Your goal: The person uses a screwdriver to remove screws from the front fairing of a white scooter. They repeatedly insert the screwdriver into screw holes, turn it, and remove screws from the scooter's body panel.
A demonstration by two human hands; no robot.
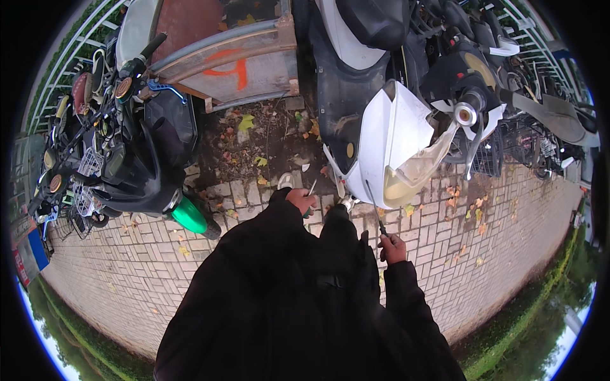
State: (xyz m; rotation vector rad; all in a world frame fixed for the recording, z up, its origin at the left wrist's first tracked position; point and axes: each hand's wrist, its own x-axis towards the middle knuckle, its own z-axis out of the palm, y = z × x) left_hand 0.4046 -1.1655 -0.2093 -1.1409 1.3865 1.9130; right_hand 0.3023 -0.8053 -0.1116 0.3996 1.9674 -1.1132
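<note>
My left hand [301,200] is closed on a slim tool [312,188] with a pale shaft and what looks like a green handle. My right hand [393,249] grips a dark slender tool [382,226], pointed upward and slightly left. Just beyond my hands stands a white and black scooter [384,149], its front panel angled toward me and nearest my right hand. Whether the dark tool touches it, I cannot tell. Below me show my dark-clothed legs and pale shoes [285,181].
A black scooter with a green mudguard [189,213] stands left. At the top is a metal-framed board [232,76] with orange paint. Parked bikes [82,171] and scooters line both sides before white railings. Brick paving [445,273], leaves, dirt and grass edges surround me.
</note>
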